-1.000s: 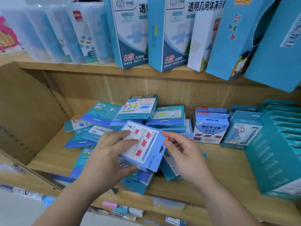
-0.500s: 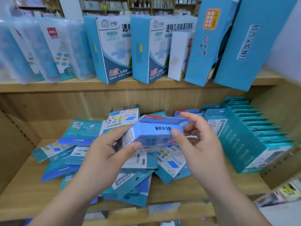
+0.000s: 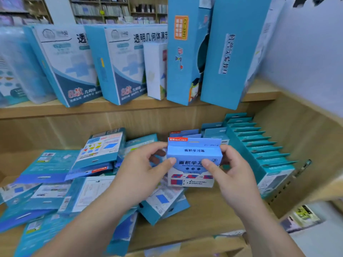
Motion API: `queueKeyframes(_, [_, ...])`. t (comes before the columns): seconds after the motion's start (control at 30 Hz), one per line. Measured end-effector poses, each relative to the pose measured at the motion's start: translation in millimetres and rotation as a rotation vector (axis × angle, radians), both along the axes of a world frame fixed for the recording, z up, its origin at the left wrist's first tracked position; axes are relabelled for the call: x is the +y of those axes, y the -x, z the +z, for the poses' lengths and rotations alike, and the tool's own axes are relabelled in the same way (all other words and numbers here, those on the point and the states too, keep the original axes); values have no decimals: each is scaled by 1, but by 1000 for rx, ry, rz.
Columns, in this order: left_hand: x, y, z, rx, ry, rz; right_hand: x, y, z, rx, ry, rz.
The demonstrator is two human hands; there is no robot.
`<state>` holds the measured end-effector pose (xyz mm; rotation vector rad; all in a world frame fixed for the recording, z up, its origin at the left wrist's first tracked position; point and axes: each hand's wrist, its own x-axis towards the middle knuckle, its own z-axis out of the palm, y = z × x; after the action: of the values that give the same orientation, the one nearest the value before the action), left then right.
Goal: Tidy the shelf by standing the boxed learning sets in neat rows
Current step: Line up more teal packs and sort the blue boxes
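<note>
A small light-blue boxed learning set with Chinese print and a red tag stands upright above the lower shelf. My left hand grips its left side, thumb on the front. My right hand grips its right side the same way. Just behind it stand similar light-blue boxes in a short row. To the left lies a jumbled heap of flat blue boxed sets, overlapping and tilted. A tidy row of teal boxes stands on the right.
The upper shelf carries tall blue and white boxes, some leaning right. A wooden side panel closes the lower shelf on the right. More shelving shows far behind.
The box went from lying flat in my hands to upright with its front facing me, and it moved right toward the standing row. The view shifted right and up.
</note>
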<state>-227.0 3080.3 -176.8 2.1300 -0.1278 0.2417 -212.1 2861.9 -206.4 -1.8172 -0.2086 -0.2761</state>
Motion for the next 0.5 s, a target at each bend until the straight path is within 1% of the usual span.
queueKeyframes(0.07, [-15,-23,1,2,-113,13,-15,-16,-9,-11,52,-32])
queueKeyframes(0.17, [-31,-55,0,31,-262,32,-27,-43,-26,42,63,-58])
queueKeyframes(0.3, [-33,-88,-7,9,-539,87,-28,-75,-49,106,47,30])
queueKeyframes(0.4, [-31,-104,-12,82,-638,70,-26,-95,-66,115,117,78])
queueKeyframes(0.5, [-34,-116,-19,114,-829,67,-19,-111,-89,130,184,70])
